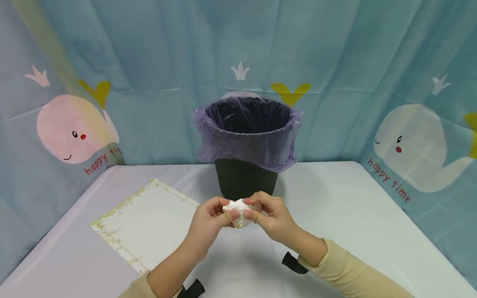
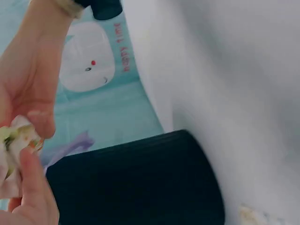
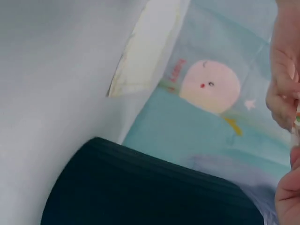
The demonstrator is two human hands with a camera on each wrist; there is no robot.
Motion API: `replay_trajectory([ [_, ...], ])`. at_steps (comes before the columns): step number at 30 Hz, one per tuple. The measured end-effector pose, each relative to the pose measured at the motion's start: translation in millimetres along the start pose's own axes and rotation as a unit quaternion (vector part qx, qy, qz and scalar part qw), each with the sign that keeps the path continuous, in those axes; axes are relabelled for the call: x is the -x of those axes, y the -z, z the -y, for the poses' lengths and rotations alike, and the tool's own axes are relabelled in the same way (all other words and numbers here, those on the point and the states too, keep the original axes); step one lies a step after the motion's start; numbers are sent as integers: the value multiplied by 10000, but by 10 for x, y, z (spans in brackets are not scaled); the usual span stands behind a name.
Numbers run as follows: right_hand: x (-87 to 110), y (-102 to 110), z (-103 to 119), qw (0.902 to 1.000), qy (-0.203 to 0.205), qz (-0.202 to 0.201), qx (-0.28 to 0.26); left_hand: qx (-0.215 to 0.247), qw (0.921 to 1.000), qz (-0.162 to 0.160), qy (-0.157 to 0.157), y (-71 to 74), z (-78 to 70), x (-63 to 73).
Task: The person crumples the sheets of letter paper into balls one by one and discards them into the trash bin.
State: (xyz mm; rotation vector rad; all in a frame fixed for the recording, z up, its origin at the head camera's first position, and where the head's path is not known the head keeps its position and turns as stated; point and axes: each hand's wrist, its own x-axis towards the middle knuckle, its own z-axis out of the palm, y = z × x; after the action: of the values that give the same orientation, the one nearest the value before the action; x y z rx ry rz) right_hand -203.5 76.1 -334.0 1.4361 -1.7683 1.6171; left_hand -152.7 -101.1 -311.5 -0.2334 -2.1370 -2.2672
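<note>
White wad [image 1: 242, 210] part. hid. by L hand [image 1: 208, 220] & R hand [image 1: 275, 216]; cut off, wrist views. Sheet [image 1: 152, 225] left of hands: part. obsc. by L arm [image 1: 182, 263]. Bin [image 1: 244, 176] beyond hands: inside bottom hid.

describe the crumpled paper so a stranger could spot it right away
Find the dark wastebasket with the purple liner at the back of the white table. Just below its base in the head view, the left hand and right hand pinch the crumpled paper. It is a white wad with green and orange print, unlike the flat, bordered sheet to the left.
</note>
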Motion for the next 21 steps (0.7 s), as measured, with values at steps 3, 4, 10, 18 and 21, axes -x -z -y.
replay_trajectory([
  [3, -17, 53, 17, 9994, 274, -26, 224, -242, 9984, 513, 74, 54, -77, -31],
  [4, -24, 73, 24, 9989, 359, -64, 284, -293, 9975, 634, 48, 73, -105, -50],
  [10, -81, 274, 131, 9955, 475, -654, 490, -565, 9946, -295, -820, 147, -352, -305],
  [18, -186, 504, 305, 9917, 308, -1118, 559, -214, 9741, -1678, -1501, 167, -787, -889],
  [21, -233, 539, 341, 9909, 477, -1069, 658, -145, 9757, -1781, -1269, 134, -892, -1062],
])
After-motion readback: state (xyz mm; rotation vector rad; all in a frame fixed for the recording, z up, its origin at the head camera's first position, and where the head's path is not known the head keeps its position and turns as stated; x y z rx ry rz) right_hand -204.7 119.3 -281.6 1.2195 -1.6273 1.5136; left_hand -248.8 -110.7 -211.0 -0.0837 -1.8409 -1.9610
